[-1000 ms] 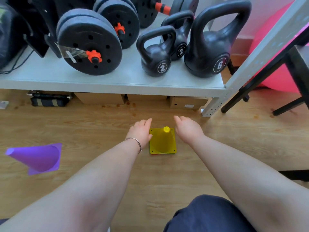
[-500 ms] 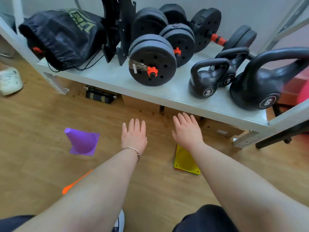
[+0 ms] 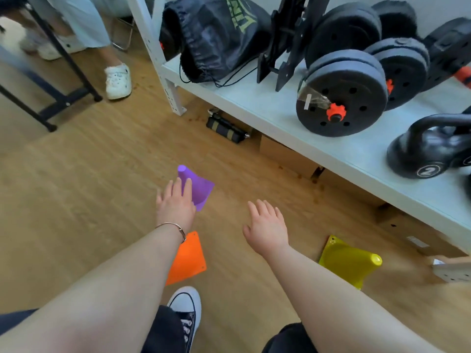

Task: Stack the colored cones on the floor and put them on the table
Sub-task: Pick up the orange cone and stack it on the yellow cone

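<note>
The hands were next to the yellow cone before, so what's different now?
The view swung left, and both hands left the yellow cone. The left hand reached out to the purple cone, its fingers now lying against the cone's side, not yet closed. The right hand hovers open and empty. An orange cone has come into view. All cones stay unstacked on the floor.

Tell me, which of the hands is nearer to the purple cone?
The left hand. Its fingers overlap the purple cone, reaching onto it, while the right hand hangs open, off to the cone's right, clearly apart from it.
</note>
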Motion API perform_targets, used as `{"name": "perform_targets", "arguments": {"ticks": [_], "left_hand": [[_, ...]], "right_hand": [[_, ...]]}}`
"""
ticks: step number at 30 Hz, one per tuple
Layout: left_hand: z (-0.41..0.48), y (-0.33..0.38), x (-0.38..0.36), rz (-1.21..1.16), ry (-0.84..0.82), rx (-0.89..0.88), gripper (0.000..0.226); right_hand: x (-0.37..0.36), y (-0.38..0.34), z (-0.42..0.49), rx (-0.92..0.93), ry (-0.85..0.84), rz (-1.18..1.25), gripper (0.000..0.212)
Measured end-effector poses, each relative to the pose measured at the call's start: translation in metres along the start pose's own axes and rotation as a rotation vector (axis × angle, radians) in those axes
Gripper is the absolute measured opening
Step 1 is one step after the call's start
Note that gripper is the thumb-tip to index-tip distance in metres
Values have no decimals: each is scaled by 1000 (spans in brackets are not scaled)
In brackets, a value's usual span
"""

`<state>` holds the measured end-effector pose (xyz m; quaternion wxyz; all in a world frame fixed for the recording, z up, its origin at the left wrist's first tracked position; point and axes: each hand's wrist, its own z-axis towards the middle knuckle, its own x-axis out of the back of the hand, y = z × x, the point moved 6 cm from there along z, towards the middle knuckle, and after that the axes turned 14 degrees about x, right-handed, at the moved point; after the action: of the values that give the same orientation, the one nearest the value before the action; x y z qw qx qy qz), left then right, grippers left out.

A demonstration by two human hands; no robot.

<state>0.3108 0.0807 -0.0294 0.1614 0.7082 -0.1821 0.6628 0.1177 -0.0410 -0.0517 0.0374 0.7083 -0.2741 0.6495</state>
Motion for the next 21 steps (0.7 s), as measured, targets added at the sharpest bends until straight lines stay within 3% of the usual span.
{"name": "perform_targets", "arguments": {"ticks": [5,10,18,21], "left_hand": [[7,-95,-14,5,-11,215,69],[-21,-154,-57,125,-182,260,66],[-70,-156,-133,110,-506,147,83],[-73,-150,-147,42,-557,203,76]], "right_hand": [[-34,-31,26,78,-115,-16,66],[-68,-67,59,261,-244,-59,76],[-144,-115,79,427,-620,-124,84],[-150,-119,86,412,-648,-118,83]]}}
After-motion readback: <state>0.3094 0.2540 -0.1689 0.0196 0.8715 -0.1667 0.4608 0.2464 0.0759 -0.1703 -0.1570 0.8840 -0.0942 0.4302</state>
